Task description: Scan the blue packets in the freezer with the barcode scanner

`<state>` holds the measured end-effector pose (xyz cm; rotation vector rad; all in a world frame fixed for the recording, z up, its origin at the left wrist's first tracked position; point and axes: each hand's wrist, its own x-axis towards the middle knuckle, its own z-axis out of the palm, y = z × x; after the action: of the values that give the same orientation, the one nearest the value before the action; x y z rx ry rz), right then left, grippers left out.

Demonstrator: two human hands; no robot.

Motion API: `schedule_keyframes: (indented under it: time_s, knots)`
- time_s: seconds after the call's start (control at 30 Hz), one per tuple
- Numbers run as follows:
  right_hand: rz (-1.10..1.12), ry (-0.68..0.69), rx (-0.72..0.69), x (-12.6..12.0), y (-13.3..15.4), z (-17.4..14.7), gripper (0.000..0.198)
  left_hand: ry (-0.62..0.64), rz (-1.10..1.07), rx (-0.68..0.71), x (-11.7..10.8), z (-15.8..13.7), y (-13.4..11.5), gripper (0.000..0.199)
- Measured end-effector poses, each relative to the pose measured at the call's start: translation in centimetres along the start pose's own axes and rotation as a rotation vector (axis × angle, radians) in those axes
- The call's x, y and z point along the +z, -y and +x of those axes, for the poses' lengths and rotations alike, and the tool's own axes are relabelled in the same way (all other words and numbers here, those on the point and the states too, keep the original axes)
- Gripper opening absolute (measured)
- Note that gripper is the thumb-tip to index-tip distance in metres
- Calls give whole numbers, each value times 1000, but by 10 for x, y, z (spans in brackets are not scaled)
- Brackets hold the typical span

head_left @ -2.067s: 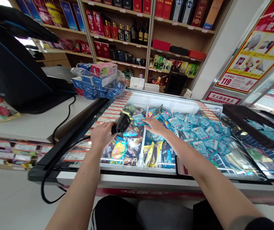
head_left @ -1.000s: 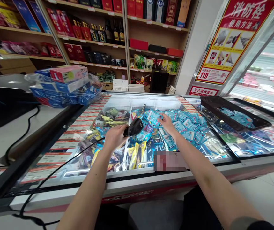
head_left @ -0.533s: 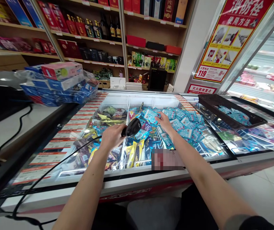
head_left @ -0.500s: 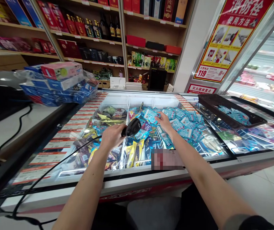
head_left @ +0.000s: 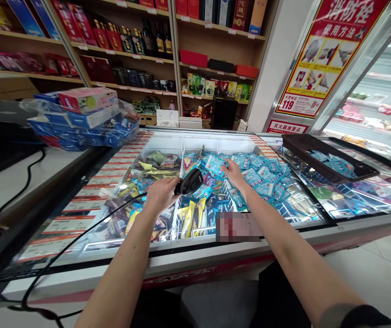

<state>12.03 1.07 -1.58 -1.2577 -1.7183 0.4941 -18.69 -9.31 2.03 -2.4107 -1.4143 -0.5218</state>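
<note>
My left hand [head_left: 161,195] is closed around the handle of a black barcode scanner [head_left: 192,181], whose head points to the right. Its cable [head_left: 108,216] runs off to the lower left. My right hand [head_left: 232,172] pinches the edge of a light-blue packet [head_left: 213,165], a little to the right of and beyond the scanner head. Under and beside this hand, many similar blue packets [head_left: 268,175] lie spread over the glass-topped freezer. Yellow-wrapped packs [head_left: 200,212] and other colourful packs sit in the wire-divided compartments below.
A dark tray [head_left: 359,172] with several blue packets stands on the freezer's right side. Plastic-wrapped boxes [head_left: 89,119] rest at the left, beside a counter [head_left: 9,171]. Price labels [head_left: 79,205] line the glass. Stocked shelves [head_left: 123,52] stand behind.
The scanner and my left hand have shifted very slightly to the right. My right hand still pinches the blue packet in nearly the same place.
</note>
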Motion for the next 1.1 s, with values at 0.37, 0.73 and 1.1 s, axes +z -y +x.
schedule_keyframes:
  time_s: [0.37, 0.73, 1.1]
  knots:
    - [-219, -173, 67, -15, 27, 6, 38, -29, 28, -46, 2, -10, 14, 34]
    - [-655, -251, 79, -44, 19, 8, 32, -78, 58, -163, 4, -18, 32, 35]
    - [-694, 218, -304, -1, 60, 3, 38, -45, 49, -199, 0, -20, 32, 34]
